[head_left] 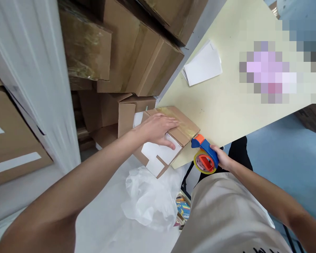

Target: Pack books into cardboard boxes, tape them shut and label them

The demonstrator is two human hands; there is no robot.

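Left hand: fingers flat, spread, pressing top of small brown cardboard box with white labels | box: at corner of pale yellow table | right hand: clenched round blue-and-orange tape dispenser, just beside box edge.
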